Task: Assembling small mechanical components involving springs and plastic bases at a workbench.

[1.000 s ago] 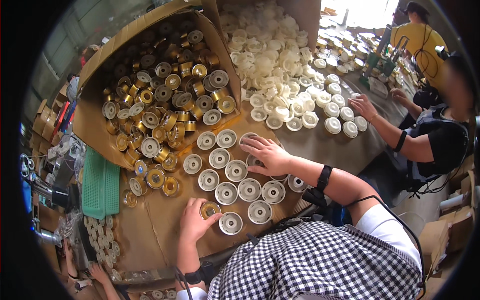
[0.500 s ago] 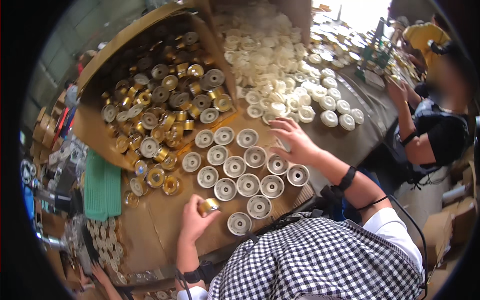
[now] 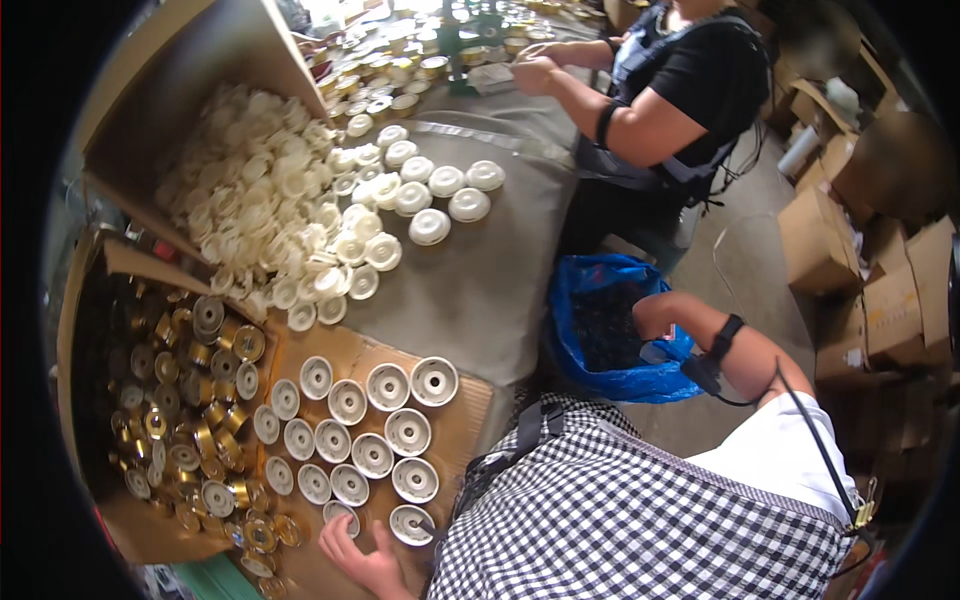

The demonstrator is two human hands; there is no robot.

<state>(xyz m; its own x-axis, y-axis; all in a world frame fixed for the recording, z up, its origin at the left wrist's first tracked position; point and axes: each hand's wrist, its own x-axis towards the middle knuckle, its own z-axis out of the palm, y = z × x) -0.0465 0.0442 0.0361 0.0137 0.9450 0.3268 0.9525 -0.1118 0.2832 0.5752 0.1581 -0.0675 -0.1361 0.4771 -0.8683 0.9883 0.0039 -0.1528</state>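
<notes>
My left hand (image 3: 362,562) is at the lower edge, fingers spread, beside a white round cup-shaped part (image 3: 342,520) that its fingertips nearly or just touch. Nothing shows in its grasp. Rows of similar round parts (image 3: 372,455), white inside with a hub in the centre, lie face up on brown cardboard (image 3: 465,410). To the right, my right hand (image 3: 655,316) reaches down into a blue plastic bag (image 3: 570,372) holding a mass of small dark pieces (image 3: 608,325). Its fingers are bent downward and mostly hidden, so whether they grip anything does not show.
At left, a cardboard box (image 3: 120,262) holds gold-sided round parts (image 3: 205,440). Beyond it, white plastic discs (image 3: 260,190) spill from another box (image 3: 165,75) onto a grey table cover (image 3: 480,300). A co-worker (image 3: 650,110) sits at the far side. Cartons (image 3: 820,240) stand at right.
My view has swung to the right. The right hand has gone from above the round parts into the blue bag. The left hand has let go of the gold-sided part it held.
</notes>
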